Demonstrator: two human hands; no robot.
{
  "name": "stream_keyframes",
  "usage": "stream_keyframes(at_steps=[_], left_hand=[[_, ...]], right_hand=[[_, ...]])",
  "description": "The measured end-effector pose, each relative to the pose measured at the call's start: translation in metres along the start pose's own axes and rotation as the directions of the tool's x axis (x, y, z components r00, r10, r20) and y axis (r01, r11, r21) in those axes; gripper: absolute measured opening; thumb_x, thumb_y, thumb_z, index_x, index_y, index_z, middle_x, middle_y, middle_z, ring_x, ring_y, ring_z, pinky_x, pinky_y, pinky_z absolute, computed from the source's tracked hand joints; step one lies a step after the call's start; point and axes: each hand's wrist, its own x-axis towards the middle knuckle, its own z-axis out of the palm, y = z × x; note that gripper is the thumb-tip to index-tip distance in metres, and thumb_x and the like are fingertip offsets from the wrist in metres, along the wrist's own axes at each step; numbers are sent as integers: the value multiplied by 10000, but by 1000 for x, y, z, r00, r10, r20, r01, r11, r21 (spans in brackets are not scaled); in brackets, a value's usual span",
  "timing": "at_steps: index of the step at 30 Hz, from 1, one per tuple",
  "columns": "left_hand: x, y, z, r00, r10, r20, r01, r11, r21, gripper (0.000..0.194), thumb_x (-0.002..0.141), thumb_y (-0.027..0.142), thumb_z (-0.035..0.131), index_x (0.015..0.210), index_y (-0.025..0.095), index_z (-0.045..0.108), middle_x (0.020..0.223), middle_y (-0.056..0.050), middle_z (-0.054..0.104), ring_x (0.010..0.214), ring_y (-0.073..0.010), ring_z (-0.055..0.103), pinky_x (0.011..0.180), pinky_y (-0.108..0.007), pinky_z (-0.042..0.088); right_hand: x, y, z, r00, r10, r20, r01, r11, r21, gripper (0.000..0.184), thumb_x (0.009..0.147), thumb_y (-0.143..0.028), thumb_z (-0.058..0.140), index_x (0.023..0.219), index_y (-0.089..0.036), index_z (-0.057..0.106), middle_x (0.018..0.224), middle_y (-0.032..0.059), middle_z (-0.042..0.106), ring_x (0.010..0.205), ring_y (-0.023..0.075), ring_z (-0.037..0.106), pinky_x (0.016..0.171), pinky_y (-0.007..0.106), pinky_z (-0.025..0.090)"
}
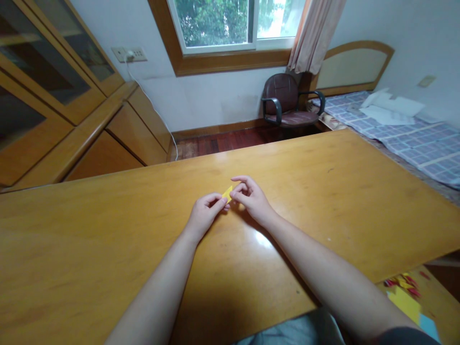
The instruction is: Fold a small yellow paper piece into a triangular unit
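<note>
A small piece of folded yellow paper [227, 193] is held above the middle of the wooden table [118, 230]. My left hand [205, 213] pinches its lower left side between thumb and fingers. From the right, my right hand [252, 199] meets the paper's other edge with thumb and a bent finger, while its index finger arches above. The exact shape of the folds is too small to make out, and my fingertips cover part of the paper.
At the lower right, a lower surface bears yellow sheets [405, 303] and a pile of small red and yellow pieces [404, 282]. Beyond the table stand an office chair [283, 103] and a bed with a checked cover [413, 143]. Wooden cabinets [118, 139] line the left.
</note>
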Motion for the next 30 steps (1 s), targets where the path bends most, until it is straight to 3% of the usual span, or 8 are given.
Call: stream_keyframes(at_steps=[9,17,24,30], left_hand=[[1,-1,0,1000,18,23,-19,999,46,269,820,412,660,734,161,698,697,-36,697,673,-162,639,687,-261,496],[1,-3,0,994,81,71,-91,986,142,250,851,370,633,723,164,694,706,-36,702,690,-157,638,708,-260,488],[1,-2,-1,993,86,78,-98,982,161,254,855,371,628,722,166,694,703,-38,706,688,-159,642,701,-260,486],[2,-2,0,997,44,65,-51,992,117,249,840,374,636,728,160,695,703,-44,707,681,-164,648,696,-264,498]], right_hand=[[3,6,-1,1000,0,-4,0,1000,9,439,754,-296,738,1139,-240,536,782,-52,612,660,101,552,622,240,422],[5,6,-2,999,37,-13,-37,999,18,487,717,-241,750,1143,-230,514,737,-69,611,572,84,505,564,230,376],[4,4,-1,999,-17,-34,18,1000,16,413,758,-235,709,1118,-216,506,715,-67,627,638,103,553,643,252,410],[3,1,0,999,9,-38,-7,1000,31,375,793,-286,696,1110,-221,506,669,-88,579,571,90,511,612,249,410]])
